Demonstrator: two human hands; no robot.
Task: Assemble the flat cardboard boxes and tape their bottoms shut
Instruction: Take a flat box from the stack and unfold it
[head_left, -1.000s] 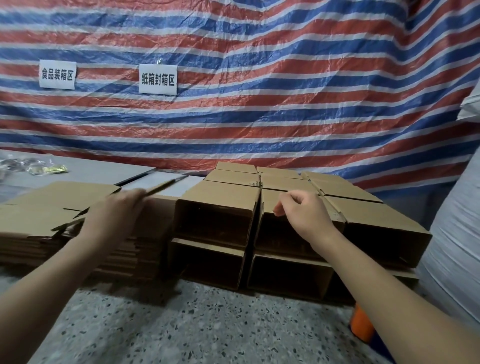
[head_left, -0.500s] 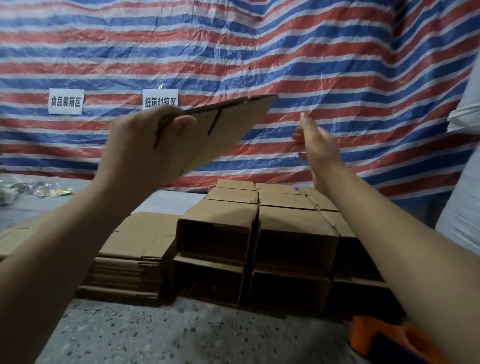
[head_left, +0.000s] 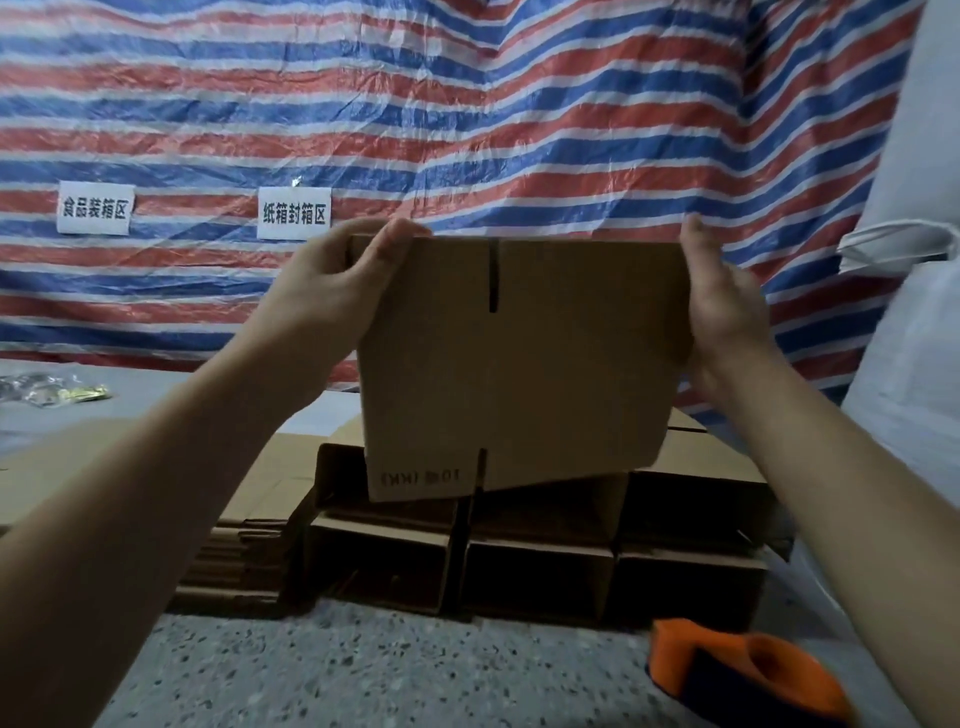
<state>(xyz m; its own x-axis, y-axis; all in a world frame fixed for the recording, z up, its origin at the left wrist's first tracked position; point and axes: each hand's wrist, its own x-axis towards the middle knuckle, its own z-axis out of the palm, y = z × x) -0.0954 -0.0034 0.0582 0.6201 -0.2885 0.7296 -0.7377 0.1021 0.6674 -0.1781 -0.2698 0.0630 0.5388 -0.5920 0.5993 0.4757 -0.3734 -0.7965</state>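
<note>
At the far left some shiny packets lie on the grey table, and two white labels hang on the striped tarp. Below them sits a stack of flat blanks.

The left hand grips the upper left corner of the flat box, with the thumb on the near face and the fingers curled over the top edge. The box is held upright in the air, in front of the tarp and above the finished boxes, which are piled in two rows on the speckled floor. The right hand presses on the right edge with nearly straight fingers; whether the fingers wrap behind it, I cannot tell.

The box looks light and thin. I think it is stiff along the panels but bends easily at the creases and at the slots. So the two side folds seem the best places to hold: pushing them toward each other should open it into a tube. Gripping a flap could crease it.

At the lower right an orange tape dispenser lies close to the person.
</note>
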